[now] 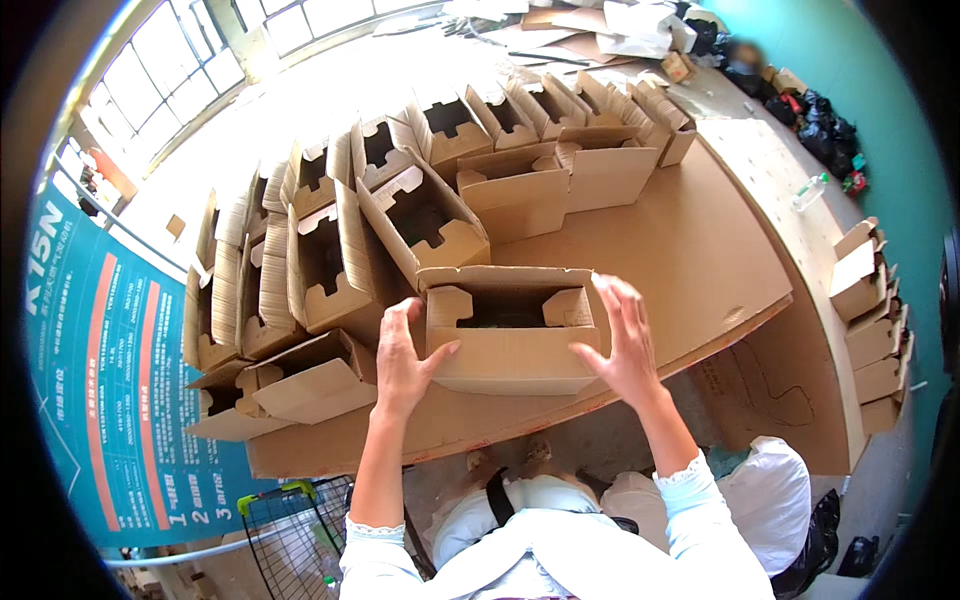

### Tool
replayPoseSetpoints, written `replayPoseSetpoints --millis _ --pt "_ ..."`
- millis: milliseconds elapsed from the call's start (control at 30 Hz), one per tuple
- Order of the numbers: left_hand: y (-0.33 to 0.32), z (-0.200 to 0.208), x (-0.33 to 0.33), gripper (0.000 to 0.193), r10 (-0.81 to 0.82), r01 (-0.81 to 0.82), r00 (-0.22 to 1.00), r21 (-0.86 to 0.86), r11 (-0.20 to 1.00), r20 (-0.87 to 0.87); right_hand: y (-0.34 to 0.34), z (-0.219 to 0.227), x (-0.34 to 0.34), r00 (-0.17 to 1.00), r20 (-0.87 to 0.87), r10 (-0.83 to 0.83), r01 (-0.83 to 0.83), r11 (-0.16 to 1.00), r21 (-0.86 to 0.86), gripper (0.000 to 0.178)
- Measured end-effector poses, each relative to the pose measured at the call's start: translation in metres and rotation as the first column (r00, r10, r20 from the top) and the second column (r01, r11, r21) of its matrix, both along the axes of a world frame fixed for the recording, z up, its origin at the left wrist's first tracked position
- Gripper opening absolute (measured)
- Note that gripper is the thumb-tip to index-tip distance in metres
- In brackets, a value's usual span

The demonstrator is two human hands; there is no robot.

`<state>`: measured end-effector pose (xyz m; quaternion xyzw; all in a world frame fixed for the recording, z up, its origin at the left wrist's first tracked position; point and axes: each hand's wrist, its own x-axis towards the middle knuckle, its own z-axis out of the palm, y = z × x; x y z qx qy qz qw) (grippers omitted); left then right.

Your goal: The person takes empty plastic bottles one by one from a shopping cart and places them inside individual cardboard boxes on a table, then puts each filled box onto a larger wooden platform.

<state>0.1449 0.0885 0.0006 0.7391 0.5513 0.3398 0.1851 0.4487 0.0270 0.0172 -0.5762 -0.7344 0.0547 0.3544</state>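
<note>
Directly before me on the cardboard-covered table stands an open brown cardboard box (512,358). Its back flap is raised, and notched side tabs show at both ends. Something dark lies inside, too shaded to make out. My left hand (404,362) is at its left end, thumb stretched over the front corner and fingers apart. At the right end is my right hand (626,338), fingers spread upward and thumb over the box's edge. Whether either hand presses on the cardboard I cannot tell. Just behind the box's left side sits another open carton (455,245).
Several similar open cartons (330,262) crowd the table's left and back. A cardboard sheet (700,265) covers the tabletop. More boxes (868,340) stack at the far right, near a plastic bottle (810,192). A wire cart (300,540) stands lower left; a white sack (768,500) lies lower right.
</note>
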Motion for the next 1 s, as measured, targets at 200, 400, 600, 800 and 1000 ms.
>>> replayPoseSetpoints --millis 200,400,600,800,1000 --pt "0.015 -0.024 0.013 0.056 0.002 0.115 0.951 -0.362 0.925 0.309 0.052 0.013 0.0 0.962 0.23 0.145 -0.107 0.98 -0.17 0.098" --pt "0.006 -0.061 -0.012 0.057 -0.017 0.209 0.924 -0.466 0.86 0.382 0.025 0.005 -0.012 0.77 0.545 0.331 -0.073 0.895 -0.441 0.115" --pt "0.015 -0.073 -0.023 0.069 -0.059 0.446 0.844 -0.635 0.631 0.533 0.053 -0.004 -0.013 0.789 0.538 0.296 0.006 0.872 -0.49 0.125" --pt "0.033 -0.102 -0.05 0.086 -0.116 0.691 0.687 -0.596 0.408 0.717 0.064 0.003 -0.016 0.815 0.474 0.334 -0.093 0.883 -0.461 0.124" --pt "0.003 -0.069 0.003 0.099 -0.293 0.608 0.791 -0.637 0.473 0.537 0.055 0.004 0.033 0.801 0.466 0.377 -0.156 0.882 -0.444 0.118"
